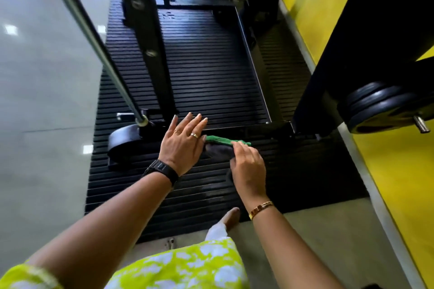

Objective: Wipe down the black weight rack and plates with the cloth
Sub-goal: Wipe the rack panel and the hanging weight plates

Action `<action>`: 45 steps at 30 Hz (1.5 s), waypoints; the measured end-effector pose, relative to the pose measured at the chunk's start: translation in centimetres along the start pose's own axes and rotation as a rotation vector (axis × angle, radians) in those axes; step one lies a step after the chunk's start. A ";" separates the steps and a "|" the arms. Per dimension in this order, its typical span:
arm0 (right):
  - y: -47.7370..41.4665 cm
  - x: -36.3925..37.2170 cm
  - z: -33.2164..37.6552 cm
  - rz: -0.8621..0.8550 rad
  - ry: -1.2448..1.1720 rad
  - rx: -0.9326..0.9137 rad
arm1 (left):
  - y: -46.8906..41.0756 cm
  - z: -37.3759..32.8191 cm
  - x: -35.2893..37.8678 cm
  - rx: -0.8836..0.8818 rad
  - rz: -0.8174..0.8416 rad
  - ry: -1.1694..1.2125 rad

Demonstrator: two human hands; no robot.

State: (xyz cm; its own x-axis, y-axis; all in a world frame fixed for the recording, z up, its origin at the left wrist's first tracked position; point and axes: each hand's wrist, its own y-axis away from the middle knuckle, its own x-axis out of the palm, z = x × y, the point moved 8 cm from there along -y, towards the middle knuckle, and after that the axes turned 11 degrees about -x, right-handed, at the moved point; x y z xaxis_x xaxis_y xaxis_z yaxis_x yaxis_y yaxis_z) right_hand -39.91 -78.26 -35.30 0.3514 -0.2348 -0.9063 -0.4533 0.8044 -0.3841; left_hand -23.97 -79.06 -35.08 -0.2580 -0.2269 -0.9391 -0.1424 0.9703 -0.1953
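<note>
While the green cloth [225, 141] lies bunched against the rack's low base bar [258, 128], at 6 o'clock of centre, long flat strokes toward 3 o'clock look best. The right hand [246, 164] pinches it, fingers curled. At its 9 o'clock the left hand [183, 143] is spread wide, seemingly bracing. The stacked plates [380, 105] sit at 3 o'clock.

left hand [182, 145] flat, fingers spread toward 1 o'clock; right hand [247, 168], at its 3 o'clock, pinches a green-grey cloth [225, 140].
</note>
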 end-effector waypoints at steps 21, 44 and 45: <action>-12.8 -6.5 22.5 -0.025 -0.310 -0.615 | 10.8 14.3 -20.7 -0.574 -0.524 -0.123; -12.5 -1.4 55.1 0.221 -0.549 -0.985 | 27.9 37.0 -32.2 -1.001 -0.705 -0.333; -12.5 -0.7 57.0 0.247 -0.564 -0.984 | 28.6 38.6 -32.8 -1.009 -0.703 -0.342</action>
State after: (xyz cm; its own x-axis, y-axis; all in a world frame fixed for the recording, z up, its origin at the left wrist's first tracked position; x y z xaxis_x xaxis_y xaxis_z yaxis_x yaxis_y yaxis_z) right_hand 12.23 -57.01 -19.80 0.3671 0.3452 -0.8637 -0.9145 -0.0356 -0.4029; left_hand 17.32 -40.68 -20.78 0.4047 -0.4850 -0.7753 -0.8463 0.1225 -0.5184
